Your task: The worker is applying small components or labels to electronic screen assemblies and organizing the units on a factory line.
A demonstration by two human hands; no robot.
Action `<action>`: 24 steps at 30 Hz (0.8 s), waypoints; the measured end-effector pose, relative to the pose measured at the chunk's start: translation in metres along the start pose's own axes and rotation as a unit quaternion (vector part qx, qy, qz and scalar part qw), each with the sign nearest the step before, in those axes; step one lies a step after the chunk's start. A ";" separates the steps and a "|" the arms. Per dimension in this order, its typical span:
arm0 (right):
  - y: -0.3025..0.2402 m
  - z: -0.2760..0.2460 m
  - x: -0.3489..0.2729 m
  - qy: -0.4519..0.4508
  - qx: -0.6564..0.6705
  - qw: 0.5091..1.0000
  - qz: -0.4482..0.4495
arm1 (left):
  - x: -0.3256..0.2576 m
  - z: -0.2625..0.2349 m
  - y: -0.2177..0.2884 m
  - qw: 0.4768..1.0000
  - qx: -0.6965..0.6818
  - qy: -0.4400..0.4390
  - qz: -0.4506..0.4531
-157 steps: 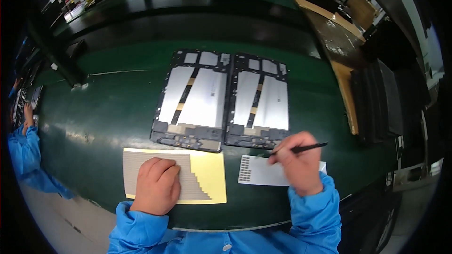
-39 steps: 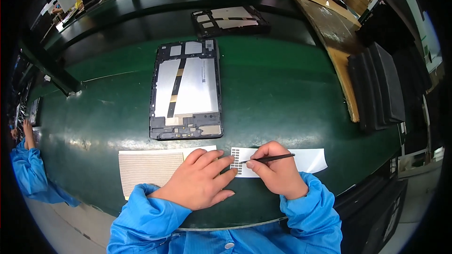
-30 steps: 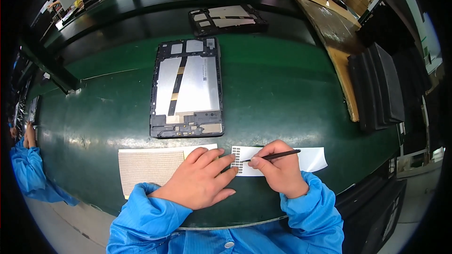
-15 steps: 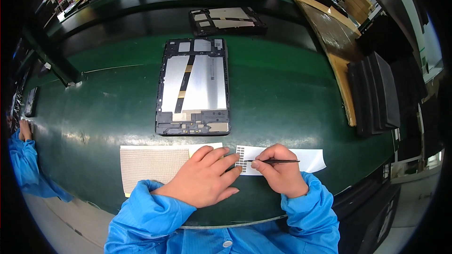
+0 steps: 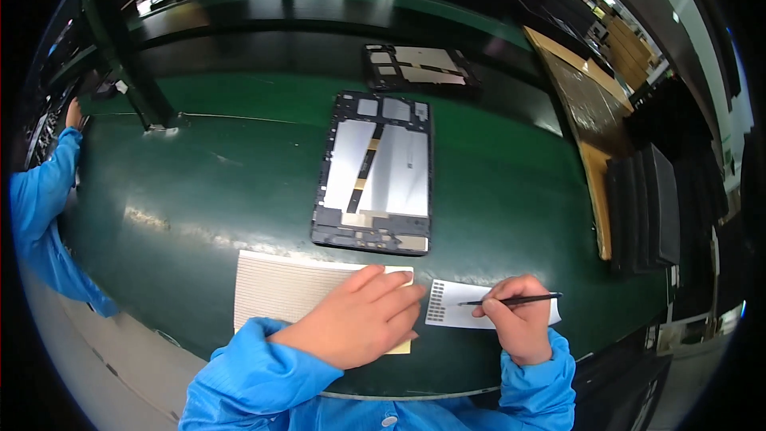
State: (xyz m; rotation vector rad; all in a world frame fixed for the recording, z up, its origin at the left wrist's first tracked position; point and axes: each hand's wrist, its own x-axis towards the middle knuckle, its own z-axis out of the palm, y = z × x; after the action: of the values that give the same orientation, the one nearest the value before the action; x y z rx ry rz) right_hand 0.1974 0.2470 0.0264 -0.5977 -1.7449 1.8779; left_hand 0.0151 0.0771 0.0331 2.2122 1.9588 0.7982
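Seen from the head camera: left hand [image 5: 357,327] laid flat, fingers spread and gripping nothing, palm down on a pale yellow sheet [image 5: 283,295] covered in fine rows, fingertips reaching its right edge. Right hand [image 5: 517,327] curled closed around slim black tweezers [image 5: 511,300], held almost level with the tip pointing left and touching a small white sticker sheet [image 5: 467,311]. On that sheet, a block of small dark grey stickers [image 5: 436,312] in rows at its left end, just beside the left hand's fingertips. Both sheets lying at the near edge of a dark green counter [image 5: 199,191]. Just beyond them, an open tablet rear frame [image 5: 375,175], dark grey with silvery plates and a thin black and tan strip down the middle, lying flat. Farther back, a second such frame [image 5: 419,70], well apart from the first. At the right, dark flat panels [image 5: 650,207] stacked upright. At the left rim, another person's blue sleeve [image 5: 40,215].
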 end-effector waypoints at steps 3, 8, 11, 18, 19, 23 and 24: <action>-0.010 0.028 0.031 -0.044 -0.016 0.998 -0.034 | -0.015 -0.018 -0.027 0.992 0.118 0.035 -0.035; 0.018 0.077 0.084 -0.129 -0.050 0.990 -0.039 | -0.030 0.005 -0.057 0.978 0.093 0.134 -0.133; 0.027 0.080 0.089 -0.128 -0.091 0.988 -0.013 | -0.026 0.007 -0.057 0.978 0.092 0.137 -0.124; 0.025 0.089 0.087 -0.135 -0.075 0.988 -0.016 | -0.031 0.006 -0.056 0.978 0.103 0.112 -0.140; 0.025 0.089 0.087 -0.134 -0.073 0.988 -0.020 | -0.030 0.006 -0.055 0.978 0.106 0.113 -0.139; 0.027 0.087 0.087 -0.143 -0.107 0.983 -0.041 | -0.029 0.006 -0.054 0.978 0.107 0.112 -0.143; 0.026 0.087 0.086 -0.145 -0.119 0.981 -0.050 | -0.029 0.006 -0.053 0.978 0.108 0.111 -0.143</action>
State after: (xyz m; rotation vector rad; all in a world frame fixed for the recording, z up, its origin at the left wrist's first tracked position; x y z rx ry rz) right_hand 0.0745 0.2326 0.0090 -0.3238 -2.1654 1.7698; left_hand -0.0316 0.0609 -0.0026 1.9430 2.5070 0.8576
